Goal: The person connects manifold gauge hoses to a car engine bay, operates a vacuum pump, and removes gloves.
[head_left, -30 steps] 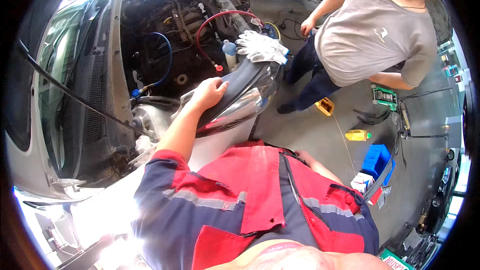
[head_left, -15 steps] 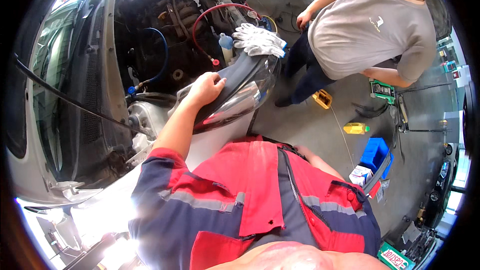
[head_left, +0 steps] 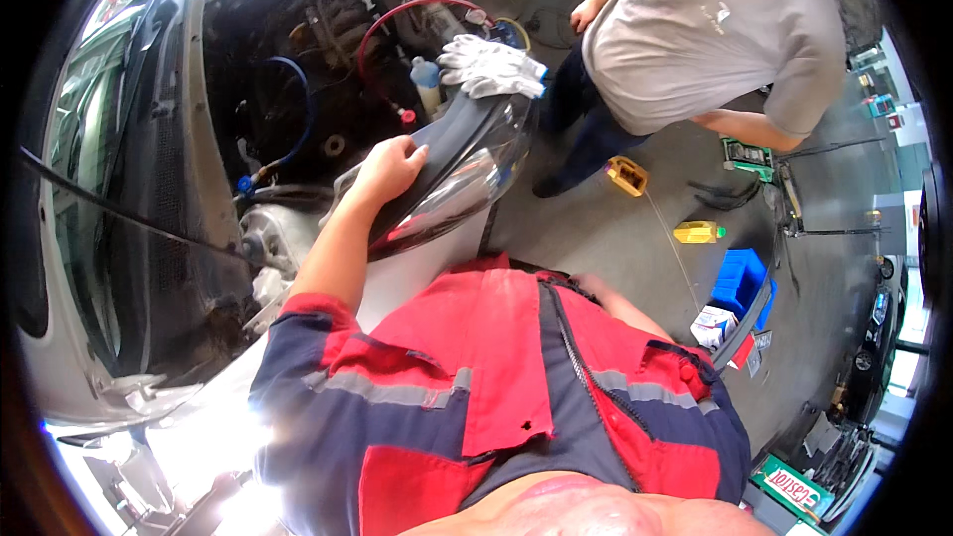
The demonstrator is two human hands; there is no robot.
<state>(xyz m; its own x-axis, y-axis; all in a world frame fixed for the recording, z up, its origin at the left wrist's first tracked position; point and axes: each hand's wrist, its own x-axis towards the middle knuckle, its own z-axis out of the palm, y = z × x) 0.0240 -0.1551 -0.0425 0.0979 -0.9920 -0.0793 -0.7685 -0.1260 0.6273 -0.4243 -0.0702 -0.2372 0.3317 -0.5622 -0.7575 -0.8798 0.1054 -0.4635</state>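
My left hand rests on the edge of a black panel above the car's headlight, its fingers curled over that edge. Farther along the panel lies a pair of white work gloves with blue cuffs. Low at my waist, beside my red and navy jacket, is my right hand; it is blurred and partly hidden by the jacket, so its fingers do not show clearly.
The open engine bay has a red hose and a blue hose connected. Across the headlight stands a person in a grey shirt. On the floor are yellow jugs, a blue bin and a green jack.
The whole view has shifted slightly. My left hand stays on the panel edge with its fingers looking more curled. The person opposite stands in nearly the same spot.
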